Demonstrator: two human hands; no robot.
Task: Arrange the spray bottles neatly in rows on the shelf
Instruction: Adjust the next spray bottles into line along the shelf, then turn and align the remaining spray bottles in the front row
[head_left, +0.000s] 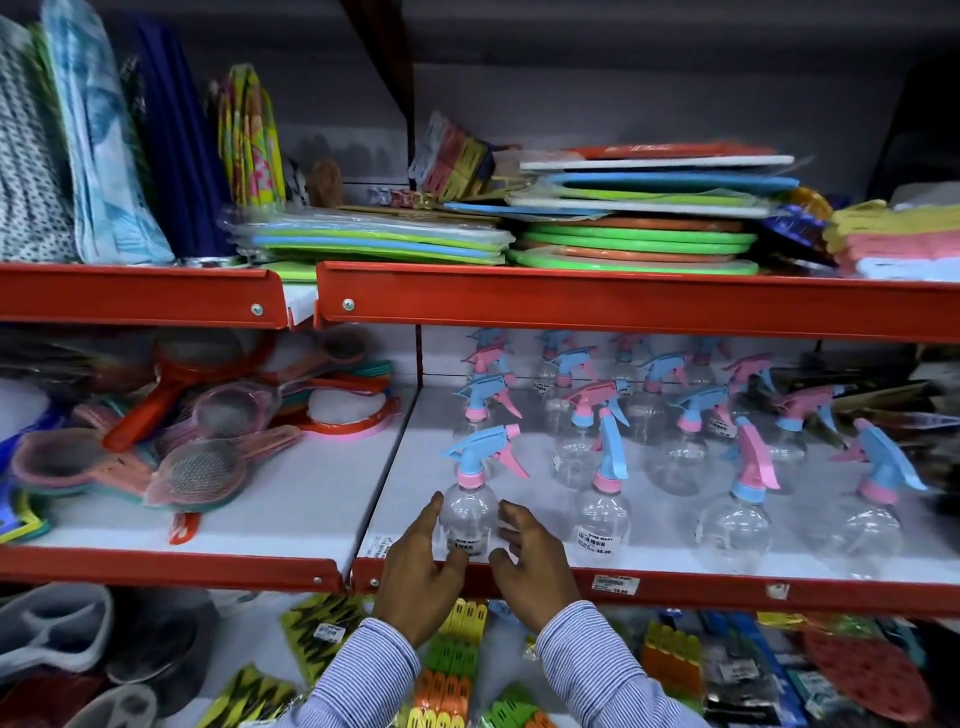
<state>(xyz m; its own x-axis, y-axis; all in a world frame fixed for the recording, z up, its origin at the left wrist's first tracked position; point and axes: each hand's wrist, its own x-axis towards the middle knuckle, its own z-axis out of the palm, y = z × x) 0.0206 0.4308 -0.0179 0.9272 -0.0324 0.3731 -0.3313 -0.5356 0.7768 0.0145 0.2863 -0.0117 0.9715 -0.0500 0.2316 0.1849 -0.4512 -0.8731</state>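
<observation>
Several clear spray bottles with pink and blue trigger heads stand in loose rows on the white middle shelf (649, 558). The front-left spray bottle (470, 512), with a blue trigger and pink collar, stands upright near the shelf's front edge. My left hand (421, 566) presses against its left side with the thumb at its front base. My right hand (530, 561) cups its right side, fingers slightly blurred. Beside it to the right stand a second front-row bottle (602, 519) and a third (732, 525). A further bottle (857, 525) stands at the far right.
A red shelf rail (675, 587) with price tags runs along the front edge. Strainers (197, 467) pile on the left bay. Flat mats and plates (639, 228) are stacked on the shelf above. Packs of clothes pegs (452, 670) lie below.
</observation>
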